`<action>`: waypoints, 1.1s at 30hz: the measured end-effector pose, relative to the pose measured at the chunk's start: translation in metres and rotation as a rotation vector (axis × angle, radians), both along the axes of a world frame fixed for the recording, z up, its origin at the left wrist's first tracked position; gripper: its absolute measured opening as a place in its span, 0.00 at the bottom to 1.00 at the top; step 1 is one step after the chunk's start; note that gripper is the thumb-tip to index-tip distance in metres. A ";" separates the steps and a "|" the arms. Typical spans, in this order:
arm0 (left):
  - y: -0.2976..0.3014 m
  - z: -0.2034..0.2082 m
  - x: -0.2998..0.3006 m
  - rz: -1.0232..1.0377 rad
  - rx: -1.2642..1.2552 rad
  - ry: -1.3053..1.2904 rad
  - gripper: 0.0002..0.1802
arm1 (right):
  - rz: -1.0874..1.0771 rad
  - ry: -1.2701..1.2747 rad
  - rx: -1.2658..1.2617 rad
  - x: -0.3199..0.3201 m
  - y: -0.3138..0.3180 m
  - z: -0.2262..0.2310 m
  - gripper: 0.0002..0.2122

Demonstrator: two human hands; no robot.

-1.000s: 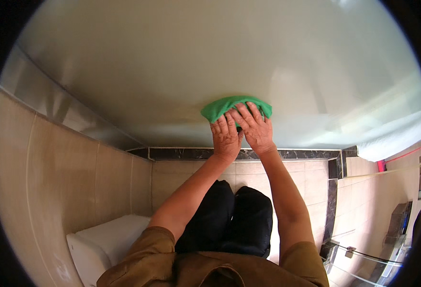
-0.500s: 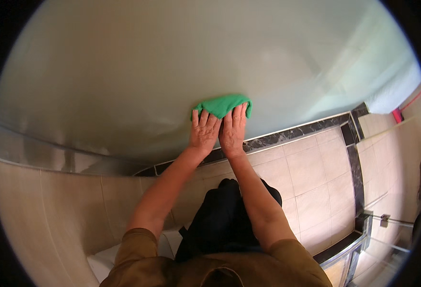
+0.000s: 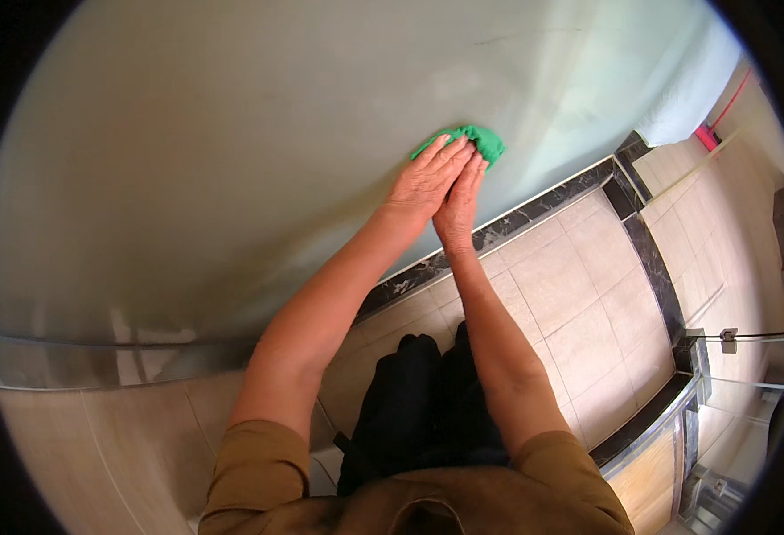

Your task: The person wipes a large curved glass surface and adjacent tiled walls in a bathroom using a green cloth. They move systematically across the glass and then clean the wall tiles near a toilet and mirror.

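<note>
One green cloth (image 3: 490,143), bunched against one grey panel (image 3: 231,160). Two hands on it, together, side by side: left hand (image 3: 421,185) lay flat, fingers stretched over the cloth; right hand (image 3: 457,212) had its fingertips on the near side, couldn't tell if they pinched it. Cloth stuck out past both. Also counted: two brown sleeves (image 3: 262,459), one pale sheet (image 3: 690,98), one pink item (image 3: 706,136).

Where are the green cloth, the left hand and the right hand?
Green cloth (image 3: 488,143): head view, on its exposed fabric right of the fingers.
Left hand (image 3: 425,183): head view, on the back of the hand.
Right hand (image 3: 458,212): head view, on the back of the hand.
</note>
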State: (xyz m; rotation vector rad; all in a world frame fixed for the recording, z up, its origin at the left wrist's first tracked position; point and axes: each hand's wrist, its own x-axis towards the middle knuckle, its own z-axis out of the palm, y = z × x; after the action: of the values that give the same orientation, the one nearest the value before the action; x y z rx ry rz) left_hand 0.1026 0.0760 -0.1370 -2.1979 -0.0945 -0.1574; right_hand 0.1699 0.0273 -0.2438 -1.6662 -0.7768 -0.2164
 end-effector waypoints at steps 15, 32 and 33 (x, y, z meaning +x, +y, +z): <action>0.015 0.027 -0.011 -0.107 -0.026 0.162 0.37 | 0.058 0.185 0.221 -0.033 0.012 0.019 0.37; -0.010 0.044 0.086 -0.087 0.211 0.093 0.37 | -0.119 0.012 0.176 0.080 -0.010 0.050 0.36; -0.007 0.047 0.077 -0.095 0.204 0.064 0.36 | -0.115 0.038 0.163 0.072 -0.007 0.050 0.37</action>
State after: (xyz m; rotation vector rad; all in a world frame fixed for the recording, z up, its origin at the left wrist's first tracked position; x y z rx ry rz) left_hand 0.1798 0.0694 -0.0902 -2.0020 0.0602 -0.1433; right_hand 0.2417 0.0203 -0.1935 -1.5575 -0.6194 -0.3196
